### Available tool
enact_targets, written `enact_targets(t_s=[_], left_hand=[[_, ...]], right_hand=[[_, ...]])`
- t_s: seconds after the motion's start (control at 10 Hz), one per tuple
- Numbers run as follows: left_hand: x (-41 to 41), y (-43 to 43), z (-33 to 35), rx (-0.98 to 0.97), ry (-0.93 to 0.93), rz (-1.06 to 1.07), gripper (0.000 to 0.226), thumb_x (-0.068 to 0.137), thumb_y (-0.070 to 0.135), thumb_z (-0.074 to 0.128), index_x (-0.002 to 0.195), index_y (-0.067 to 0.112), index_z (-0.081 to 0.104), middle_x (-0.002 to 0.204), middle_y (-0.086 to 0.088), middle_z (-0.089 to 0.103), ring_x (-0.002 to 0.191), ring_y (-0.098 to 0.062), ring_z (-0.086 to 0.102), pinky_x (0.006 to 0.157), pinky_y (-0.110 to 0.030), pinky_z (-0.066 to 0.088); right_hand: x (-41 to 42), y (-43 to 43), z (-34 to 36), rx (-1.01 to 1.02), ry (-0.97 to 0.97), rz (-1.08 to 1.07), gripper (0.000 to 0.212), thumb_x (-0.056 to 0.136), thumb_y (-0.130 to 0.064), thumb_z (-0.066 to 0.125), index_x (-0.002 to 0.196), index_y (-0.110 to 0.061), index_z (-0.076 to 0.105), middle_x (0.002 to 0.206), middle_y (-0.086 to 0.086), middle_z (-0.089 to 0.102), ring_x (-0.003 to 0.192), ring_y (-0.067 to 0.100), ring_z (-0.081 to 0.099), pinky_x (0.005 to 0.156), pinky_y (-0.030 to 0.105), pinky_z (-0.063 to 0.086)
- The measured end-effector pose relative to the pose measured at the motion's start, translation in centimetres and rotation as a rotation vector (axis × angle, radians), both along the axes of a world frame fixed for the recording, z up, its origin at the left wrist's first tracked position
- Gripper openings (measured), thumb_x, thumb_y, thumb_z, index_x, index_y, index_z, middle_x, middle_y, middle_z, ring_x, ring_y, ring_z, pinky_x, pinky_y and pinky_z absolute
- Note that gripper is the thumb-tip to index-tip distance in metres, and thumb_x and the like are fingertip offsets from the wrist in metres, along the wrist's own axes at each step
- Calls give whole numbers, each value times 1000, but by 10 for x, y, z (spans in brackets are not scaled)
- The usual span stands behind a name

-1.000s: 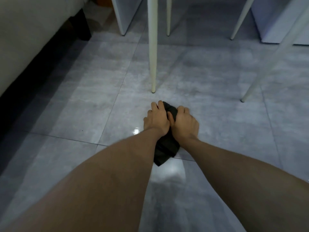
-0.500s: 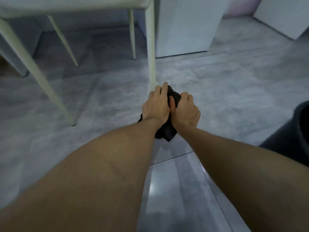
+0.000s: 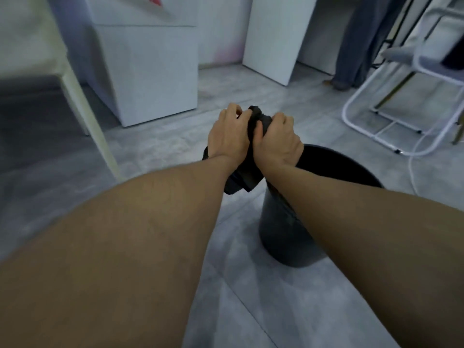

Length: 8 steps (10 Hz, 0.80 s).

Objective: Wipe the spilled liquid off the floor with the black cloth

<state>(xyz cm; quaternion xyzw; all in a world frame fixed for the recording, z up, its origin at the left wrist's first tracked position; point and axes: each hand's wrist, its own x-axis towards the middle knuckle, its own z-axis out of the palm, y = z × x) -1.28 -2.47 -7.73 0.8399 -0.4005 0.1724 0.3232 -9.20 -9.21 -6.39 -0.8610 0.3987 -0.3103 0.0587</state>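
Observed black cloth (image 3: 244, 172) at centre of frame, lifted clear of the floor (image 3: 251, 297) and bunched into a thick roll. Noted left hand (image 3: 227, 138) and right hand (image 3: 277, 143) side by side, knuckles touching, each curled tight around the upper part of the roll. Saw no spread fingers on either side. Noted loose lower end hanging below the wrists, just left of the near rim of the dark bin (image 3: 288, 229) at centre right.

Judged as a carry toward the bin, probably for wringing. Could not see any spill on the visible tiles, so could not confirm how much wiping was left.

Assessed hazards as follows:
- Dripping onto clean floor: hanging end placed beside the bin, not over its opening. If squeezed there, likely to make a fresh wet patch.
- Tipping the bin: right forearm crossed low over the rim. Could not tell whether touching. A downward press or sideways twist could knock it over.
- Slipping: glossy tiles underfoot, made worse by any drips.
- Snagging: white cable (image 3: 414, 167) and white chair frame (image 3: 376, 126) at right of frame, near the bin.

Checked for brands, labels and writing. Found none readable on cloth, bin or the white cabinet (image 3: 150, 71) at upper left. Noted only a blurred pink-red patch (image 3: 154, 0) at top edge, too smeared to read
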Motion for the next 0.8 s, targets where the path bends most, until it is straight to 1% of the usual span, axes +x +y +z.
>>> enact_targets(t_s=[0.1,0.2,0.3,0.4,0.5,0.6,0.7,0.8], left_hand=[[-21,-24,6,27,-24,-97,20,97,26,56,111,15,64,112,-9,45,91,-25,47,61,-38,38],[-33,-36,-4,178,-31,-158,24,98,26,53,113,15,69,113,-11,47,96,-29,47,71,-37,35],[-38,-44,-12,302,-130,-29,39,94,44,59,123,19,61,124,-7,49,112,-28,48,91,-39,36],[-44,-49,-3,317,39,82,56,85,52,69,123,16,52,127,-8,51,112,-30,54,92,-40,39],[-38,-49,-2,316,176,89,34,93,46,61,106,15,62,113,-9,64,99,-31,62,82,-39,46],[-31,-37,-12,383,241,40,36,101,44,43,92,17,64,103,-9,69,85,-29,58,79,-38,45],[-28,-26,-18,486,242,-25,46,104,45,24,96,19,61,108,-9,67,89,-28,55,86,-42,42],[-29,-16,-11,561,58,-19,33,103,34,24,102,22,55,118,-6,64,107,-31,57,89,-43,35]], right_hand=[[-24,-17,-2,104,-14,-137,39,102,-44,44,121,-12,52,124,7,55,97,32,64,69,38,34],[-40,-22,-17,275,23,-245,41,100,-44,46,125,-12,46,127,11,56,104,36,63,70,39,35],[-43,-24,-27,572,-3,-353,52,95,-47,50,134,-14,41,136,15,51,119,38,55,88,45,40],[-45,-26,-29,529,47,-403,50,93,-44,52,134,-16,46,142,14,44,130,34,41,105,46,30],[-43,-23,-30,382,-77,-170,33,100,-31,42,127,-15,53,134,11,50,120,32,50,100,44,37],[-38,-16,-30,518,-61,-22,34,102,-30,38,122,-11,58,129,11,51,110,32,56,86,40,43],[-36,-14,-28,500,-33,-62,36,100,-31,39,117,-10,62,126,11,55,109,33,57,90,41,45],[-31,-10,-20,264,-14,-96,37,102,-29,37,123,-10,61,129,11,57,116,30,55,100,42,39]])
